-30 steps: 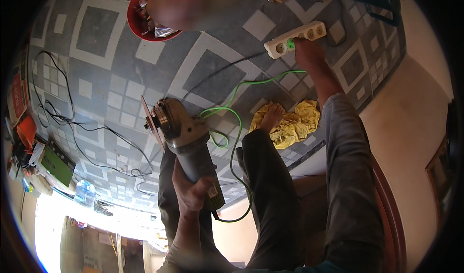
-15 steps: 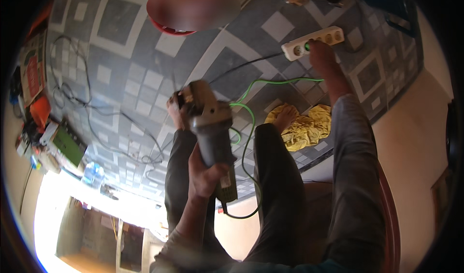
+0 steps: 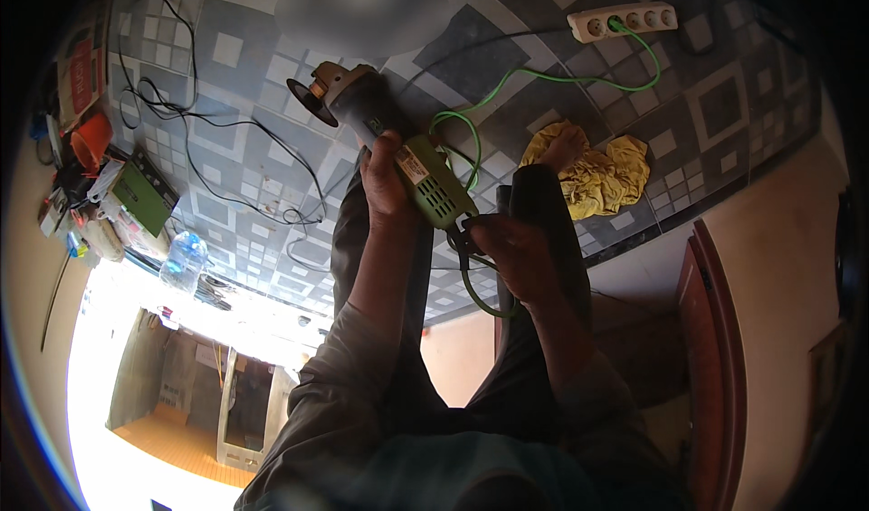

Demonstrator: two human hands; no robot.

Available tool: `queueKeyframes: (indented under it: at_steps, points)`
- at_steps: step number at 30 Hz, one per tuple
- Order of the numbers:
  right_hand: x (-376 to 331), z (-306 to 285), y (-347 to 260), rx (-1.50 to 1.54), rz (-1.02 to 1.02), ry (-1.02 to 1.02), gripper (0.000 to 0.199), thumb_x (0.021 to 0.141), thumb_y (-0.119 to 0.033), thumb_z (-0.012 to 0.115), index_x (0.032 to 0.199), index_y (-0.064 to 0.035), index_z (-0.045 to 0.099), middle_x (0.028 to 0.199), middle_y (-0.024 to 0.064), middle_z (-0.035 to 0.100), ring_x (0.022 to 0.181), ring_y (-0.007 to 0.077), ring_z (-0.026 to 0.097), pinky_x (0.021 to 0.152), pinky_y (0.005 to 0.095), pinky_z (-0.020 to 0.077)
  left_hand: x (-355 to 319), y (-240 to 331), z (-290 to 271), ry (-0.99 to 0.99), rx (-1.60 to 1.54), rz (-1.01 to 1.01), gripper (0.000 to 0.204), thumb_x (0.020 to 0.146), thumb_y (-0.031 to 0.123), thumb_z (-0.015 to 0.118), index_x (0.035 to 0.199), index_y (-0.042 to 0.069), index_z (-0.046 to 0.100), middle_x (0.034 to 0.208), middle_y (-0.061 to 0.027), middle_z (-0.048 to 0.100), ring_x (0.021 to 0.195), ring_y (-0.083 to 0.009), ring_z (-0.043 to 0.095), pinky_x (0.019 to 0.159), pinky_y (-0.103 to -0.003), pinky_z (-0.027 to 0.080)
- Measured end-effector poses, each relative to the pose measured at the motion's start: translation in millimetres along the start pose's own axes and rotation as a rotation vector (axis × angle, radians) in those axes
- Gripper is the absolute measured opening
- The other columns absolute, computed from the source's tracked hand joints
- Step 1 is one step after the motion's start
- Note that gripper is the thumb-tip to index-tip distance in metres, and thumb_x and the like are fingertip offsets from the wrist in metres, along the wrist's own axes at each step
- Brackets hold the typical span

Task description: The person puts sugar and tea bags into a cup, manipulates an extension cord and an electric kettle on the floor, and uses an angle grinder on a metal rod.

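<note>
A green and grey angle grinder [image 3: 389,140] with a dark disc at its head is held above my legs. My left hand [image 3: 385,185] is wrapped around the middle of its body. My right hand [image 3: 507,248] is at the tool's rear end, fingers closed on the green power cable [image 3: 471,285] where it leaves the grinder. The cable loops over the tiled floor to a white power strip [image 3: 625,22] at the top right, where it is plugged in.
A crumpled yellow cloth [image 3: 593,171] lies under my right foot. Black wires [image 3: 217,140] trail across the patterned tiles. Boxes, an orange cup and a plastic bottle [image 3: 181,257] crowd the left edge. A red-brown door frame [image 3: 715,348] stands at right.
My right hand left the power strip and came back to the grinder's rear and cable. The grinder shifted right and tilted, its disc now pointing up-left.
</note>
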State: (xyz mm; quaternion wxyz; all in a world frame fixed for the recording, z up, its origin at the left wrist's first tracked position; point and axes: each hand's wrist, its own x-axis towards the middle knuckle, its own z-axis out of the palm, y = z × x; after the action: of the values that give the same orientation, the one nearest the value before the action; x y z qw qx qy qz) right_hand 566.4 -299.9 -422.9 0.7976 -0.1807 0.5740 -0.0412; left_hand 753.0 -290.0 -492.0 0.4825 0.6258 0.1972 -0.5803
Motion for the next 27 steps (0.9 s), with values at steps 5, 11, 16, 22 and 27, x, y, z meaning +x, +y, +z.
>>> queueKeyframes:
  at_steps: [5,11,16,22,27]
  points:
    - [1.7,26.3,9.5,0.066,0.075,0.207,0.026,0.091,-0.014,0.066,0.107,0.0056,0.066,0.091,0.0066,0.069,0.081,0.0110,0.064,0.076,0.0245,0.0508,-7.6,3.7,6.7,0.024,-0.034,0.241,0.044,0.081,0.021,0.056,0.120,0.003,0.047,0.094,-0.0120,0.060,0.073,-0.0222,0.063,0.066,-0.035,0.055]
    - [3.8,29.9,31.6,0.166,-0.014,0.307,0.024,0.088,-0.013,0.068,0.102,0.0065,0.066,0.087,0.0072,0.068,0.076,0.0115,0.063,0.073,0.0259,0.0496,-9.1,6.4,6.9,0.024,0.035,0.412,0.035,0.077,0.006,0.055,0.111,0.004,0.047,0.086,-0.0050,0.054,0.071,-0.0162,0.055,0.067,-0.028,0.048]
    - [5.0,34.2,34.8,0.139,-0.028,0.301,0.024,0.089,-0.013,0.067,0.102,0.0067,0.066,0.088,0.0084,0.069,0.077,0.0128,0.065,0.073,0.0260,0.0517,-7.6,5.3,-5.4,0.022,0.015,0.398,0.037,0.079,0.008,0.056,0.114,0.004,0.047,0.090,-0.0050,0.054,0.073,-0.0152,0.055,0.069,-0.028,0.047]
    - [5.7,36.0,39.6,0.150,0.048,0.294,0.021,0.088,-0.010,0.067,0.100,0.0065,0.067,0.086,0.0077,0.069,0.077,0.0116,0.065,0.073,0.0257,0.0523,-16.4,6.2,-8.6,0.012,-0.067,0.308,0.032,0.081,0.013,0.059,0.110,0.003,0.050,0.086,-0.0041,0.055,0.070,-0.0153,0.055,0.068,-0.029,0.047]
    - [3.4,41.5,38.3,0.137,-0.003,0.316,0.020,0.087,-0.010,0.069,0.098,0.0061,0.067,0.084,0.0061,0.068,0.076,0.0101,0.064,0.071,0.0249,0.0516,-7.5,-5.1,-20.8,0.063,0.011,0.297,0.034,0.086,0.021,0.053,0.110,-0.002,0.053,0.088,-0.0193,0.066,0.069,-0.0269,0.066,0.061,-0.036,0.055]
